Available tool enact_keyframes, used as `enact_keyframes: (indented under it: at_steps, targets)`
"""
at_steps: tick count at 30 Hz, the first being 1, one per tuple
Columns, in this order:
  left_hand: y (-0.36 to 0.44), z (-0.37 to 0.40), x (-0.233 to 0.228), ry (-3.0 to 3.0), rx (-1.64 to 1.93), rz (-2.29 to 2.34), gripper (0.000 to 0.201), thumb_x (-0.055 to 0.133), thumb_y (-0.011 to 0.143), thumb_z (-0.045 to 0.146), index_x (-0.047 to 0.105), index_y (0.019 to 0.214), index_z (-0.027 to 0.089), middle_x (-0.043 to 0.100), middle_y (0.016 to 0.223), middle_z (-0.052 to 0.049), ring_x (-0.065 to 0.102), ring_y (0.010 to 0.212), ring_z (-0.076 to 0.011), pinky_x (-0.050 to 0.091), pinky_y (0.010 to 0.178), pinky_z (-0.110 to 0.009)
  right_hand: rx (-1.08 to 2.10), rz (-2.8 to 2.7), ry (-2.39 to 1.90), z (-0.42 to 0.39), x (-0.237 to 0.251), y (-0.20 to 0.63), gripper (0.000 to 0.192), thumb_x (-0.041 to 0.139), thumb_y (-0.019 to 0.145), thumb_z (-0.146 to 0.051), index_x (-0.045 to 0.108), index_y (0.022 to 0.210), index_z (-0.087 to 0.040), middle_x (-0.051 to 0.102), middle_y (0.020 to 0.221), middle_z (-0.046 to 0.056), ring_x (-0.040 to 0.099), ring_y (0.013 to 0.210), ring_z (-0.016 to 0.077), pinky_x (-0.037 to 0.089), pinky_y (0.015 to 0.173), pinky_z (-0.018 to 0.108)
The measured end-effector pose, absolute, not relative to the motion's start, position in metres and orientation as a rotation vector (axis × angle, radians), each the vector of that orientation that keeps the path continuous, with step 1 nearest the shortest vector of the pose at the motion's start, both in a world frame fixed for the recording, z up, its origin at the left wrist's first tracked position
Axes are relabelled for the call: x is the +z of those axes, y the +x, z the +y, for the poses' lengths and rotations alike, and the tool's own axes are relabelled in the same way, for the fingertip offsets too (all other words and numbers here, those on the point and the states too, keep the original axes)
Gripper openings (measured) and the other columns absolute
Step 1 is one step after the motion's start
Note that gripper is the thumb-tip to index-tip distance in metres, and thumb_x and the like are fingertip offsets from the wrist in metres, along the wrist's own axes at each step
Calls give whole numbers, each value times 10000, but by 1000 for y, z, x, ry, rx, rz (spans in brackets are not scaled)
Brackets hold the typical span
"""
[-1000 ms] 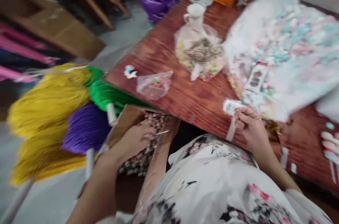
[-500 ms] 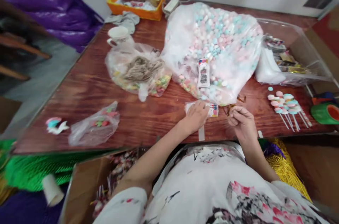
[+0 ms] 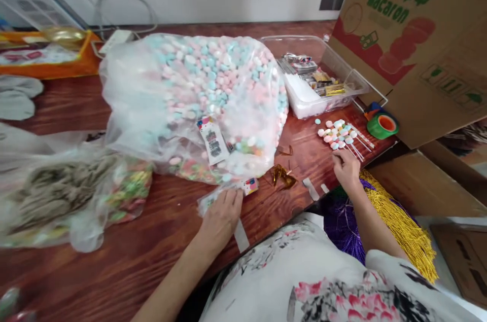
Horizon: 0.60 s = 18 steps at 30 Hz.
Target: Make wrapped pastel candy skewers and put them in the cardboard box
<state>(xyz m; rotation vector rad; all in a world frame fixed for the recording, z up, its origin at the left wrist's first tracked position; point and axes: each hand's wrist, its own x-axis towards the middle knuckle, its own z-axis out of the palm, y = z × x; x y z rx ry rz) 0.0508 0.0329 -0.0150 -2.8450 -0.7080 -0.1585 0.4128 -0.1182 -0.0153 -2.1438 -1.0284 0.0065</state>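
My left hand point(image 3: 222, 213) lies with its fingers flat on small clear packets point(image 3: 250, 186) with a colourful printed end, at the table's front edge. My right hand point(image 3: 347, 170), fingers loosely bent, is just in front of a bunch of marshmallow skewers point(image 3: 338, 134), near their white sticks; I see nothing held in it. Gold twist ties point(image 3: 283, 176) lie on the table between my hands. Behind my left hand stands a large clear bag of pink, blue and white marshmallows point(image 3: 213, 73), with a printed white packet point(image 3: 213, 140) on it.
A clear plastic bin point(image 3: 352, 86) holds packets and gold ties at the back right, near a macaron carton point(image 3: 403, 48). Green tape point(image 3: 382, 125) stands by the carton. To the left are a bag of candies with a brown cloth point(image 3: 57, 187) and an orange basket point(image 3: 81, 61).
The view has swung to the right. My right hand has let go of the gold ties and moved right to the marshmallow skewers. My left hand has stayed on the packets.
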Motion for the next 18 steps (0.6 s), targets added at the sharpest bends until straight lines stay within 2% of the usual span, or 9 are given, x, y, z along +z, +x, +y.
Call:
enact_keyframes:
  at_steps: [3, 5, 8, 10, 14, 18]
  targets:
    - [48, 41, -17, -2847, -326, -738, 241, 507, 833, 59, 663, 991, 151, 687, 960, -106, 617, 892, -252, 504, 739, -331, -180, -1039, -2567, -118, -10, 433, 285, 468, 903, -279, 717, 990, -171, 684, 1043, 147, 606, 963, 262, 437, 813, 356]
    - [46, 45, -19, -2831, -488, -764, 170, 538, 845, 103, 665, 931, 175, 697, 930, -90, 619, 895, -245, 504, 755, -332, -190, -1064, -2758, -119, -11, 439, 293, 476, 908, -302, 719, 986, -159, 675, 1054, 174, 596, 977, 289, 422, 780, 363]
    - [44, 47, -21, -2788, -600, -759, 117, 559, 857, 138, 658, 826, 192, 702, 872, -69, 622, 867, -238, 502, 769, -345, -173, -1097, -2867, -120, -14, 440, 281, 474, 906, -278, 717, 946, -144, 678, 1043, 190, 601, 979, 299, 403, 753, 359]
    - [41, 45, -23, -2800, -563, -725, 141, 548, 852, 121, 666, 830, 193, 700, 866, -66, 627, 840, -228, 502, 756, -343, -153, -1079, -2876, -122, -13, 439, 277, 457, 906, -241, 716, 927, -144, 697, 986, 178, 621, 910, 273, 390, 722, 340]
    - [36, 39, -27, -2858, -536, -764, 206, 526, 880, 126, 680, 999, 191, 705, 963, -74, 636, 885, -219, 514, 784, -330, -152, -990, -2654, -128, 6, 442, 261, 499, 897, -289, 732, 901, -172, 712, 771, 106, 617, 713, 207, 394, 672, 305]
    - [36, 44, -28, -2918, -643, -935, 183, 516, 916, 190, 695, 955, 190, 703, 983, -79, 627, 923, -234, 518, 814, -349, -96, -929, -2084, -116, 31, 449, 199, 627, 809, -349, 728, 848, -182, 719, 770, 41, 623, 691, 169, 462, 685, 287]
